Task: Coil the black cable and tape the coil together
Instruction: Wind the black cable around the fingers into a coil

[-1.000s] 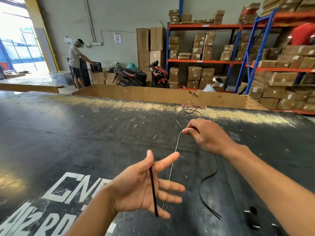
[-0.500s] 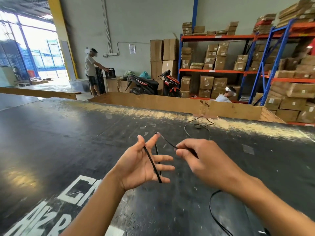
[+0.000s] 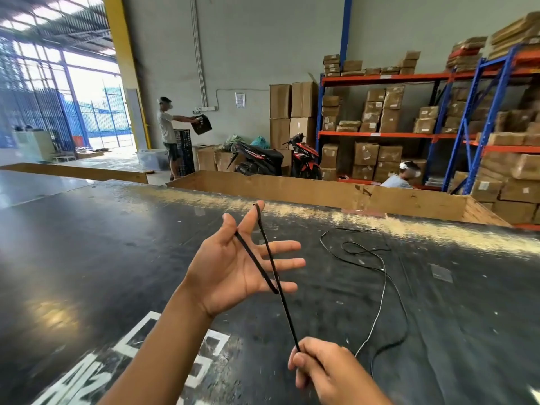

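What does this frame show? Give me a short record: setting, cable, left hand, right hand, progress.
setting: warehouse; black table, shelving with cartons behind
black cable: one stretch taut between the hands, most of it loose on the table
left hand: raised, palm up, fingers spread; black cable hooked over the index fingertip and crossing the palm
right hand: pinches the black cable low and near the camera
progress: one loop only; no tape in view
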Tool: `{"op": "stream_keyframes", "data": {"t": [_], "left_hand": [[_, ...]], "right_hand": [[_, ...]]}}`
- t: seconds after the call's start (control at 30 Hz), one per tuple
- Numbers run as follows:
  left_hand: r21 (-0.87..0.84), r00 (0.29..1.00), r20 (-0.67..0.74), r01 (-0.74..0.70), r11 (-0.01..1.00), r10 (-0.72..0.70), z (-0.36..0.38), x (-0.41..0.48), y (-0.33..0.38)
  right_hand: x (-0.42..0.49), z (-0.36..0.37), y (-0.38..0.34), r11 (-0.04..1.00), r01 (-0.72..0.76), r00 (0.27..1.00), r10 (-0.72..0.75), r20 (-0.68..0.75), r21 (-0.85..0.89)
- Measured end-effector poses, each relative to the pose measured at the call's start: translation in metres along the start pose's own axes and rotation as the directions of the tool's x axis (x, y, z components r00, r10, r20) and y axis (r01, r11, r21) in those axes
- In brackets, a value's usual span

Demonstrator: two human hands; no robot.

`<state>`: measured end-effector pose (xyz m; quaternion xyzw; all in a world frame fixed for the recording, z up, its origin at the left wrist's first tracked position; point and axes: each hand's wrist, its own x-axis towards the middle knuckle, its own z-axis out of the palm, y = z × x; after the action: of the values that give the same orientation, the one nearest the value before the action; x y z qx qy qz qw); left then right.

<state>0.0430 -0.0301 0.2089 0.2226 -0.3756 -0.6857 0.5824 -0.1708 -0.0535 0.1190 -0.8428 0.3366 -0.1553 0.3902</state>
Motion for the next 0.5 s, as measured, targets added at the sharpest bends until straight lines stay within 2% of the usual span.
{"op": "stream_keyframes", "data": {"t": [0.13, 0.23, 0.4, 0.5], "left_hand": [[-0.029, 0.968, 0.232, 0.100, 0.995, -0.091, 0.012, -0.010, -0.005], [0.010, 0.934, 0.303, 0.197, 0.980, -0.191, 0.021, -0.022, -0.015], [0.111, 0.910, 0.216, 0.337, 0.935, -0.354, 0.024, -0.030, -0.039], [0.103, 0.908, 0.156, 0.377, 0.920, -0.390, 0.014, -0.025, -0.050]], "right_hand": [[0.020, -0.017, 0.010, 0.978, 0.032, 0.999, -0.031, 0.006, -0.205], [0.038, -0.046, 0.006, 0.944, 0.032, 0.999, -0.040, -0.016, -0.329], [0.068, -0.109, -0.026, 0.824, 0.057, 0.988, -0.128, -0.087, -0.564], [0.078, -0.134, -0.044, 0.692, 0.081, 0.972, -0.215, -0.098, -0.717]]}}
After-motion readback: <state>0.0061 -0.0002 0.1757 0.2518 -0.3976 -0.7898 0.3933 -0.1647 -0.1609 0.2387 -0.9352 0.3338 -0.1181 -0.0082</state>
